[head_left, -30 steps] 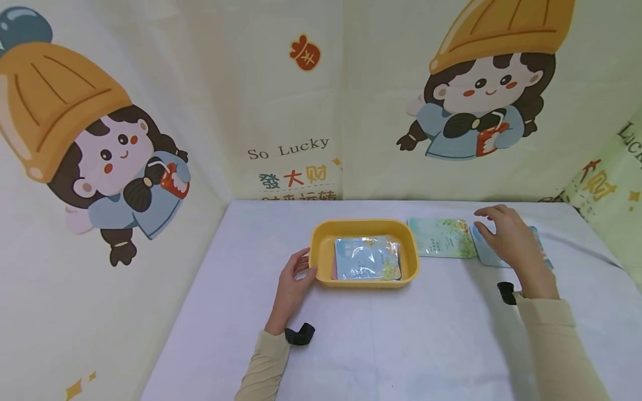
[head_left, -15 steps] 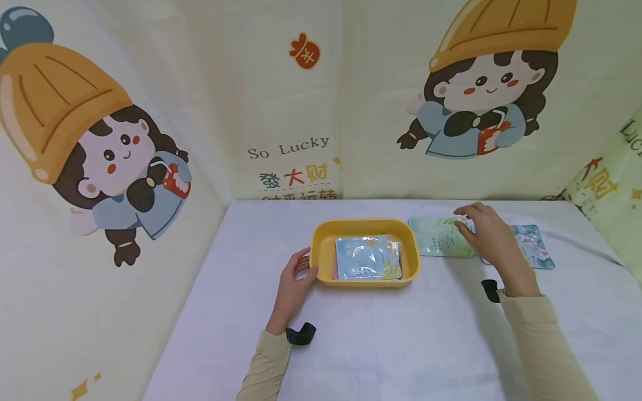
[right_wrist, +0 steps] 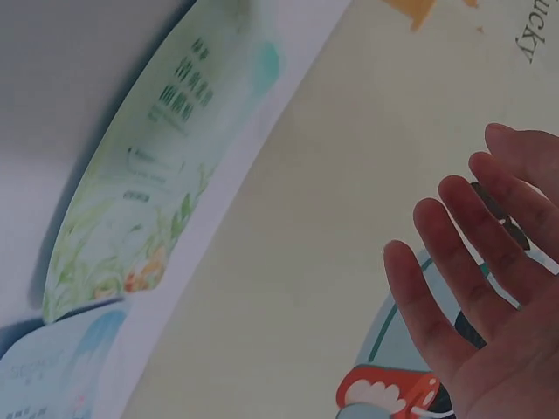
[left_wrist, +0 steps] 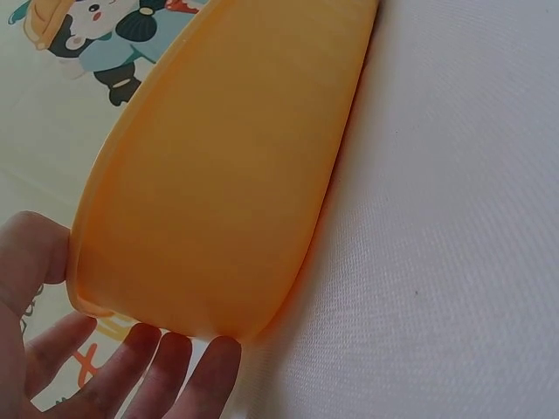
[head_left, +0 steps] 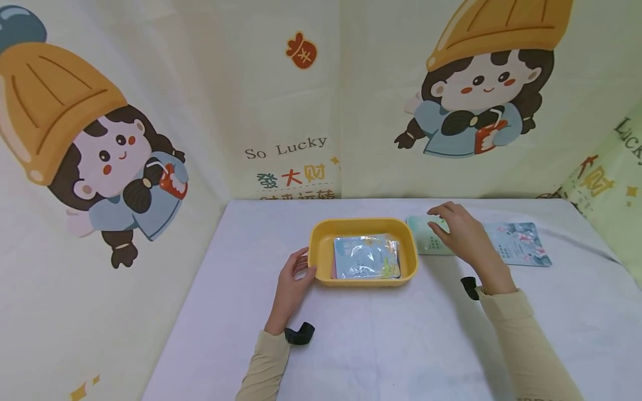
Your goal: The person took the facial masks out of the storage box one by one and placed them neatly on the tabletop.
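Observation:
My left hand (head_left: 293, 284) holds the left end of a yellow plastic tray (head_left: 321, 236); in the left wrist view its thumb is at the rim and its fingertips touch the tray's outer wall (left_wrist: 227, 175). Inside the tray lie flat packets, the top one a shiny pale-blue packet (head_left: 363, 256). My right hand (head_left: 463, 234), fingers apart and holding nothing, hovers over a pale-green packet (head_left: 426, 239) right of the tray. From the right wrist the green packet (right_wrist: 144, 192) shows well apart from the spread fingers.
Right of the green packet lies a blue floral packet (head_left: 521, 245), partly behind my right hand. Both packets rest on a white-covered table (head_left: 391, 345). A cartoon-printed cloth (head_left: 381, 111) hangs along the table's back edge.
My right hand has moved left, from above the blue packet to above the green one, uncovering more of the blue packet. The left hand and tray stay in place.

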The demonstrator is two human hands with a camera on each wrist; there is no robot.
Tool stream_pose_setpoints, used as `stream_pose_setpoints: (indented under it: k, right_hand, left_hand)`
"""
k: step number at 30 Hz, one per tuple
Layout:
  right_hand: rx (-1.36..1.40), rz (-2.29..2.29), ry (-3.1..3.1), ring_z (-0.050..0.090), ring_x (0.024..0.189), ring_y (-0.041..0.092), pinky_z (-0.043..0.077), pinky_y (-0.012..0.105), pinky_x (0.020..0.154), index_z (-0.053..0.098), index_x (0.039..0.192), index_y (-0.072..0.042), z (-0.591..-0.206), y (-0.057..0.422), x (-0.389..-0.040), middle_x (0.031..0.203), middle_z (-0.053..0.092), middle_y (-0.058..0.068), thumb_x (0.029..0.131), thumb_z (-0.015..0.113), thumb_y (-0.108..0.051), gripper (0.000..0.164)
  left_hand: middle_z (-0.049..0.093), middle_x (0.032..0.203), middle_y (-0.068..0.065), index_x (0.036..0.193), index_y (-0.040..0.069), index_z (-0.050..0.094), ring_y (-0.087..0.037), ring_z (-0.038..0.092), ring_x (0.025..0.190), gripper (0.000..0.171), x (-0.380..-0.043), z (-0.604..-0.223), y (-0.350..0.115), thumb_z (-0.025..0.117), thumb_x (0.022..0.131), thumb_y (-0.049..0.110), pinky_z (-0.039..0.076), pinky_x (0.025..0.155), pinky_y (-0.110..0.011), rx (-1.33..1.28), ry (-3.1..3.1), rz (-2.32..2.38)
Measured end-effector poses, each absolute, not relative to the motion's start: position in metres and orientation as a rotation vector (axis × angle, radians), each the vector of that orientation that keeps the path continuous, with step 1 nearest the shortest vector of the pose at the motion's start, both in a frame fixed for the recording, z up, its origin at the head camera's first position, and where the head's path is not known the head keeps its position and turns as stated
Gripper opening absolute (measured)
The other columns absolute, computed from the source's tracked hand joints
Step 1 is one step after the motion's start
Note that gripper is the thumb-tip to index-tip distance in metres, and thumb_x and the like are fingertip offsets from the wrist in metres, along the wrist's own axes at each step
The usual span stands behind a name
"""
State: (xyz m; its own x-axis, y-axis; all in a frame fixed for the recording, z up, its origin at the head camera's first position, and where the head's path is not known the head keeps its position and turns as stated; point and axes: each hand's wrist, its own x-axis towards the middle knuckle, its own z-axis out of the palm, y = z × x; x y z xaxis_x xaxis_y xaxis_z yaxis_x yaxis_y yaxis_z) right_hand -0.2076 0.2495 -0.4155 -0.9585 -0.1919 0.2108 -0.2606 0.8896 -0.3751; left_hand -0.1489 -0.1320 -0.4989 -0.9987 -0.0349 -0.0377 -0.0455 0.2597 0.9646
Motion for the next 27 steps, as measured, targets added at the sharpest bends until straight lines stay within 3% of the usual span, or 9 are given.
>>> stream_pose_setpoints:
  k: [27]
  right_hand:
    - [0.628, 0.652, -2.886, 0.056, 0.113, 0.033, 0.052, 0.052, 0.098, 0.064, 0.121, -0.002, -0.418, 0.199, -0.214, 0.122, 0.060, 0.015, 0.093, 0.070, -0.014, 0.031]
  left_hand:
    - [0.058, 0.132, -0.004, 0.141, 0.026, 0.052, -0.023, 0.058, 0.122, 0.049, -0.148, -0.497, -0.133, 0.068, 0.094, 0.022, 0.053, 0.099, -0.041, -0.090, 2.497, 1.889]
